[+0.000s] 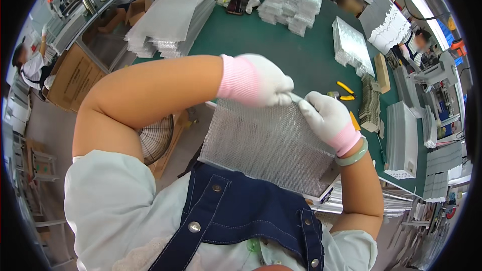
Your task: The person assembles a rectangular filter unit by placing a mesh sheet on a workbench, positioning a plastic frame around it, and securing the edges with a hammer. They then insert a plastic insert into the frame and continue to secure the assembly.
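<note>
Overall, a silvery mesh panel (261,145).

Gloved hands (257,81) (327,119) on a small pale strip (296,99) by a silvery panel (266,145)

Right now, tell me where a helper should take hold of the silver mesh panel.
Probably pinch the panel by its left edge, coming from the left. It looks flat and thin, and that edge is mostly uncovered, while the left grip and right grip are close together at its far side.
</note>
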`<state>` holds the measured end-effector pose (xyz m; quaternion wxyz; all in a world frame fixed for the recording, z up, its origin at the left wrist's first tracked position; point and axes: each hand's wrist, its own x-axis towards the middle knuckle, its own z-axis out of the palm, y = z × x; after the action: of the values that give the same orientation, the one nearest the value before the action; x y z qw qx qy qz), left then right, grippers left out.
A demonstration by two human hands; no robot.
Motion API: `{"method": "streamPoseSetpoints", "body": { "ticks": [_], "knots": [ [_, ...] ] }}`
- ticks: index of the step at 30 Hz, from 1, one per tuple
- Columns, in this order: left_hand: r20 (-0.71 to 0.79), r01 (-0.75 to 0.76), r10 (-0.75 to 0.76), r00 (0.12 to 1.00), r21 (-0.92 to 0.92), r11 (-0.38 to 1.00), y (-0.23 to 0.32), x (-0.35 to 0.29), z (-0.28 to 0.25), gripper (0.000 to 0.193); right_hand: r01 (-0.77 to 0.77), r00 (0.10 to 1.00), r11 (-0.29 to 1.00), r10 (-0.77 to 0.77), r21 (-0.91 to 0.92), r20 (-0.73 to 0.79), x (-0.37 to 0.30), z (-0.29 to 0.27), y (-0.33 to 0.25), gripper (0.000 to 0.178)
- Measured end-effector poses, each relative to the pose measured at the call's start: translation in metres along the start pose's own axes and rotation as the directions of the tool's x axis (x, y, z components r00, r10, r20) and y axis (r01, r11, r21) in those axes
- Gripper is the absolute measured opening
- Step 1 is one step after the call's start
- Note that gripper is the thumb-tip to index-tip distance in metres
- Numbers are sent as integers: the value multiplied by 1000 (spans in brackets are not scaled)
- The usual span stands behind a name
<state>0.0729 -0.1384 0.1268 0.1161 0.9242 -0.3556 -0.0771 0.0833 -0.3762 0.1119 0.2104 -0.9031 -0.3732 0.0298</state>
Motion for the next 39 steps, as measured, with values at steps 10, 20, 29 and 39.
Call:
{"method": "streamPoseSetpoints", "body": {
  "ticks": [10,20,29,39],
  "knots": [
    [-67,-10,14,998,54,998,-30,-16,22,29,-12,996,987,-3,-162,-92,-5,24,9,34],
    [121,65,-42,992,-193,979,-27,-19,1,32,46,995,991,-57,129,84,27,18,-12,36],
    [-265,-28,86,960,217,976,-24,-32,30,42,100,980,966,-138,-238,-146,18,41,-19,40],
    [-247,10,54,967,253,968,-24,-31,32,38,112,969,960,-163,-257,-185,19,49,-14,40]
  ]
}}
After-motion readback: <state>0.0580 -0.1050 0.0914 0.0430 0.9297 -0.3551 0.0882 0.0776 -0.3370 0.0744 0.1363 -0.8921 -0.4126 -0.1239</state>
